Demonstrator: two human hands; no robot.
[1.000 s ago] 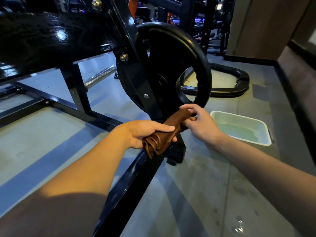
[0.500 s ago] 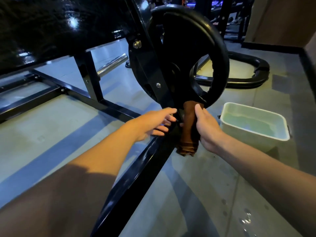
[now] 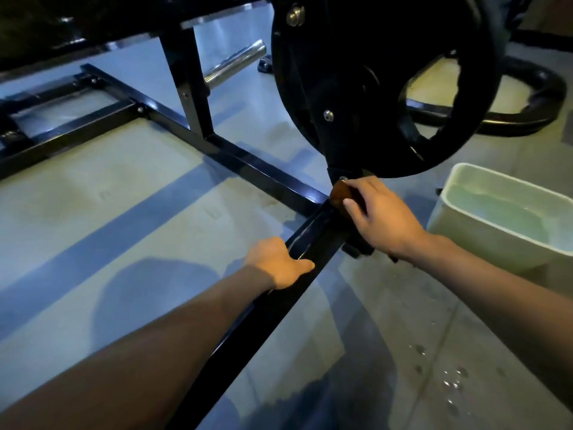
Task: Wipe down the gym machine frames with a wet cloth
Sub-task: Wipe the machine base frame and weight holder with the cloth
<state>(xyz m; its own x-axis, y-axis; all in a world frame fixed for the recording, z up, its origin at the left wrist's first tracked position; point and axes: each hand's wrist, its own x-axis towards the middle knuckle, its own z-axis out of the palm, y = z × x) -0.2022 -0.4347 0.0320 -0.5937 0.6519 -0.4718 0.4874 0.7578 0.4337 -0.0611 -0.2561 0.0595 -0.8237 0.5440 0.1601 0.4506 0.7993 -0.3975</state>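
**Brown cloth pressed to the frame joint under the weight plate**

The gym floor (image 3: 130,212), pale grey with a darker blue-grey stripe running diagonally, fills most of the view. Across it lies the black machine frame (image 3: 248,169): 1 long base bar runs from the upper left toward the centre, an upright post rises from it, and a second rail (image 3: 279,305) comes from the lower centre up to meet it in a joint below the wheel-like weight plate (image 3: 387,72). That black plate hangs at the upper right, with a curved black floor tube (image 3: 527,113) behind it and a chrome bar (image 3: 235,60) jutting out further back.

At the right edge stands a pale rectangular plastic tub (image 3: 471,225) holding water, just beside the joint. Water droplets (image 3: 449,377) speckle the floor in the lower right.

The left hand (image 3: 279,262) rests on the near rail, fingers curled over its top edge and thumb along the near side. The right hand (image 3: 381,212) grips the brown cloth (image 3: 339,193) bunched under its fingers, holding it against the frame at the joint, directly beneath the plate; only a small fold of the cloth shows past the fingertips.
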